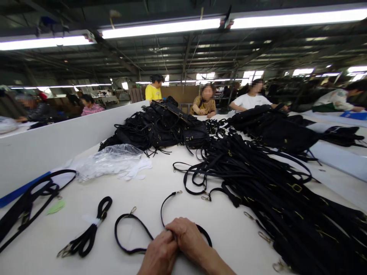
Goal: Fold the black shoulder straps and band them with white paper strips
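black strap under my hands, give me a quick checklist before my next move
1. Left hand and right hand both at the black strap: ok, they meet over it.
2. Near clip and far clip outside the hands: ok, both in view.
3. Strap flat and untwisted beneath the hands: cannot tell, they hide it.
4. Finished bundle apart from the strap: ok, lying to its left.
5. Strap pile neatly separated: not ok, straps overlap and some loop out.
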Motion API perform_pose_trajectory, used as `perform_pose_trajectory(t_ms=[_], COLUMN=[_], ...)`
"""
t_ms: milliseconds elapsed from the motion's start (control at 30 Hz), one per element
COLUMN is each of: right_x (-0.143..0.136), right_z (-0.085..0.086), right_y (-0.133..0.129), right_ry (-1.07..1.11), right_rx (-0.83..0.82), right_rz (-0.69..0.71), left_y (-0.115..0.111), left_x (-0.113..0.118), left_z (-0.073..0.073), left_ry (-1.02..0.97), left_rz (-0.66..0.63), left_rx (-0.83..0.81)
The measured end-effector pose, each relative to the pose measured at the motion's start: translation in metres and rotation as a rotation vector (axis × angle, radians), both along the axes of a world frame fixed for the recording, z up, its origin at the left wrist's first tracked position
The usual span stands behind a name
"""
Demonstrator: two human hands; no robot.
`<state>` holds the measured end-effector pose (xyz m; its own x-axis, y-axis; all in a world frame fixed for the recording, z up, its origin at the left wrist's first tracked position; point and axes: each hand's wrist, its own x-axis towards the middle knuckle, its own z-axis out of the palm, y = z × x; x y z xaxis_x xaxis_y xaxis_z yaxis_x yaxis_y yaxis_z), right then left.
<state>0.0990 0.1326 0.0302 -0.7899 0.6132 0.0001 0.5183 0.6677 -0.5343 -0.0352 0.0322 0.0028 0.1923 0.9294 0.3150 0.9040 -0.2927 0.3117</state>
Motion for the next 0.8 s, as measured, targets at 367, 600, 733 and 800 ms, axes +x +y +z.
perform_pose_trajectory(t_ms=[367,600,733,800], right_x=[0.031,0.020,0.018,0.017], right_z=[-0.001,-0.018,-0.029,-0.034], right_y=[-0.025,-0.026,-0.025,-0.024], right_ry=[0.170,0.124,0.117,0.144], right_rx=[-0.090,0.061,0.150,0.219], right_rz=[0.176,0.166,0.128,0.102], left_y=[-0.011,0.017,0.030,0.027], left_x=[-0.019,-0.060,-0.076,-0.089], left_z=[0.000,0.005,0.016,0.023], left_ry=[-0.426,-0.052,0.094,0.107], left_rz=[0.015,0.101,0.052,0.050], left_rx=[-0.098,0.041,-0.090,-0.118])
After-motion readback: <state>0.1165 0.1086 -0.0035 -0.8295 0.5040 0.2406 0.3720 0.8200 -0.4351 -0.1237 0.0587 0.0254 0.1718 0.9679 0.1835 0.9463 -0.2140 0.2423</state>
